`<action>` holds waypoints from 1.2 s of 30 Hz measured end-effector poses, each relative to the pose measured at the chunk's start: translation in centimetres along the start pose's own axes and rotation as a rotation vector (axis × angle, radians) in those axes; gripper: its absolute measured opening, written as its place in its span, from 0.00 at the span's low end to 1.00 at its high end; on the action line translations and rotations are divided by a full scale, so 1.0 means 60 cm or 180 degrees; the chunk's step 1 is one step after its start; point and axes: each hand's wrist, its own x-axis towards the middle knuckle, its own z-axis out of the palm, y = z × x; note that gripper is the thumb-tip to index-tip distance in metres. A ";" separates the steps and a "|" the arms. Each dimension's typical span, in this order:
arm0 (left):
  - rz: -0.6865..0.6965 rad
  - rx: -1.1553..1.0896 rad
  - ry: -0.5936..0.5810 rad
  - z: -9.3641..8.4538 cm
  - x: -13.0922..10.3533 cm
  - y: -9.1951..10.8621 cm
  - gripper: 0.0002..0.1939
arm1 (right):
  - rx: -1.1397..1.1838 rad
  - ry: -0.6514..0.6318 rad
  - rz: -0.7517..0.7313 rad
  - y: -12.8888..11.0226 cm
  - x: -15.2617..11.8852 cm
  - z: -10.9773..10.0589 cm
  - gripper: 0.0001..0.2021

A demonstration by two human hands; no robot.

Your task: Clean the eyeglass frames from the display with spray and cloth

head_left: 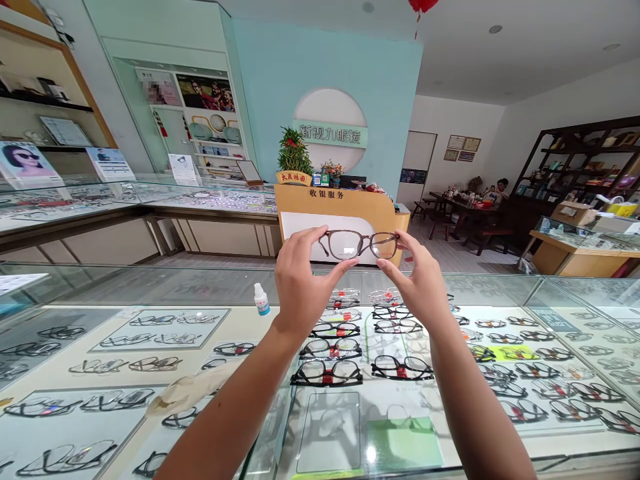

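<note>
A pair of eyeglasses (345, 245) with a dark thin frame and clear lenses is held up above the glass display case. My left hand (305, 277) grips it at the left end, fingers on the upper rim and thumb below the lens. On the right end, my right hand (417, 277) pinches the frame between thumb and fingers. Beneath my hands, several rows of eyeglasses with red tags (327, 372) lie in the display case. A small white and blue bottle (261, 300) stands on the glass to the left of my left hand.
The glass display case (200, 287) spans the foreground, with a cloth (193, 390) near my left forearm. Behind it stands a wooden cashier counter (295, 203) bearing a potted plant (294, 152). A person (497, 191) sits at a dark table at the back right.
</note>
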 end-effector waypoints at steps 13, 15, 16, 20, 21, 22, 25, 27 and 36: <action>-0.1121 -0.0492 -0.0613 0.005 0.007 -0.006 0.28 | -0.0177 0.0225 -0.0174 -0.007 0.003 -0.002 0.30; -0.1118 -0.0472 -0.0625 0.004 0.007 -0.007 0.29 | -0.0178 0.0221 -0.0178 -0.009 0.002 -0.003 0.30; -0.1104 -0.0445 -0.0630 0.003 0.008 -0.009 0.29 | -0.0171 0.0210 -0.0181 -0.010 0.002 -0.005 0.30; -0.0592 -0.0307 -0.0816 -0.006 0.014 -0.019 0.30 | 0.0039 0.0063 -0.0229 -0.017 0.001 -0.017 0.31; -0.0346 -0.0285 -0.0955 -0.010 0.016 -0.021 0.30 | 0.0111 -0.0013 -0.0245 -0.019 0.002 -0.020 0.28; -0.0093 -0.0267 -0.1135 -0.013 0.018 -0.022 0.30 | 0.0174 -0.0122 -0.0253 -0.020 0.002 -0.023 0.23; 0.0440 -0.0214 -0.1627 -0.025 0.025 -0.023 0.29 | 0.0414 -0.0641 -0.0132 -0.020 0.005 -0.031 0.11; 0.0548 -0.0233 -0.1777 -0.031 0.028 -0.022 0.30 | 0.0668 -0.1051 0.0059 -0.018 0.008 -0.034 0.12; 0.0582 -0.0568 -0.2089 -0.059 0.032 -0.016 0.33 | 0.2360 -0.2279 0.1006 0.014 0.015 -0.009 0.15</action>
